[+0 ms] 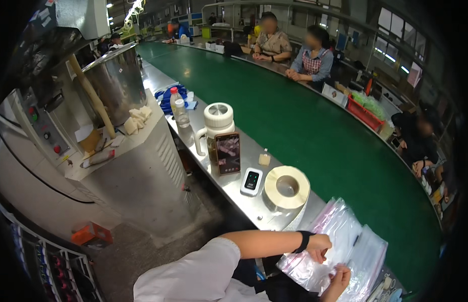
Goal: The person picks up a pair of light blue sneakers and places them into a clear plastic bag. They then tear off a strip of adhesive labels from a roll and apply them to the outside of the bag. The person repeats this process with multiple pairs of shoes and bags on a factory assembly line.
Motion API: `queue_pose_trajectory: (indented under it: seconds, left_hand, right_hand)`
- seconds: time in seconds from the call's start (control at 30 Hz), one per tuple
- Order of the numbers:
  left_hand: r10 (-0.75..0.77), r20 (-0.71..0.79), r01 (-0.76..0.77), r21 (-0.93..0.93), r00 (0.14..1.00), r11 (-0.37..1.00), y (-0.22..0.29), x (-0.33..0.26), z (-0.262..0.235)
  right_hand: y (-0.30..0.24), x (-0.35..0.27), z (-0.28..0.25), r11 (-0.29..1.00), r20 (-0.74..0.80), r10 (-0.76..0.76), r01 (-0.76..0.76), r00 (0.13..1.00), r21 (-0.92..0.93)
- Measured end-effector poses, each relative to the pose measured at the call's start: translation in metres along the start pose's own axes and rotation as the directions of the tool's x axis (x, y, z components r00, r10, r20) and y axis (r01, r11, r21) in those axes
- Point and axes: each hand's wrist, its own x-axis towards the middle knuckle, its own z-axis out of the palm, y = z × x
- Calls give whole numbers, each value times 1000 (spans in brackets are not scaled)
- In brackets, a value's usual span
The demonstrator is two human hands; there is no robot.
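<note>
A pile of clear plastic bags [339, 226] with pinkish edges lies on the metal ledge in front of me. Over its near part my left hand [319, 247], with a black band at the wrist, is closed with curled fingers. Just below and to the right, my right hand [340, 278] has its fingertips pinched together close to the plastic. What either hand grips is too small to make out. Beyond my left forearm stands a large roll of pale labels or tape [286, 187], its strip trailing down toward the bags.
Left of the roll are a small white device with a lit screen [251, 181], a propped phone [228, 153], a white-lidded jug [219, 118] and bottles [180, 113]. A green conveyor belt [294, 136] runs alongside; people sit across it. A metal cabinet [138, 176] stands at left.
</note>
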Motion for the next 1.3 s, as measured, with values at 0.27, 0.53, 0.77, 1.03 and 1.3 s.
queue_pose_trajectory:
  seconds: [0.27, 0.53, 0.77, 1.03, 1.3]
  left_hand:
    - [-130, -42, 129, -20, 991, 991, 39, 6, 34]
    - [-75, 45, 87, -627, 996, 774, 42, -79, 27]
    - [33, -224, -153, -545, 974, 825, 28, -175, 41]
    - [-308, -714, -164, -508, 629, 845, -46, -270, 36]
    - [8, -705, 121, 132, 709, 984, -91, -230, 33]
  right_hand:
    - [-2, 6, 3, 897, 254, -314, 373, 915, -237]
    - [0, -25, 29, 370, 520, -442, 677, 731, -636]
    - [-4, -12, 42, 386, 419, -413, 572, 809, -723]
    - [-8, 25, -95, 983, -390, 132, -69, 911, 172]
    - [50, -11, -178, 247, -381, -638, -291, 669, -924]
